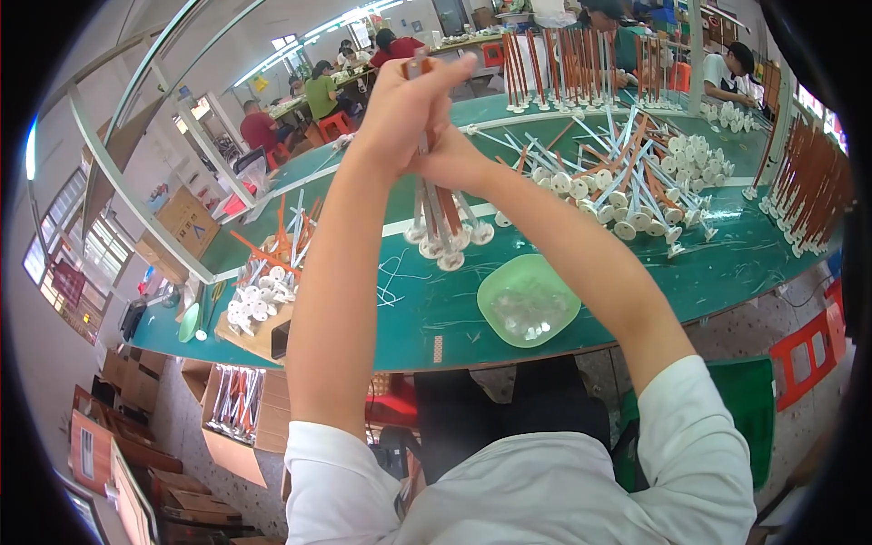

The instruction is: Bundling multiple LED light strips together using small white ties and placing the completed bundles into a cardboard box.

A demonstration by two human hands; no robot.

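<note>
Both my hands are raised over the green table (436, 318) and close together around a bundle of white and orange rods (443, 222) with round white bases at the lower end. My left hand (404, 109) wraps the upper part of the bundle. Just right of it and touching it, my right hand (454, 162) grips the same rods lower down. The bases hang a little above the table top. The rods' top ends poke out above my left fingers.
A pale green dish (529, 300) with small clear parts lies right of the bundle. A heap of similar rods (627, 177) lies at the right, upright rods (563, 68) stand at the back, and a smaller pile (263, 282) rests at the left. Cardboard boxes (238, 409) sit on the floor. Other people work at far tables.
</note>
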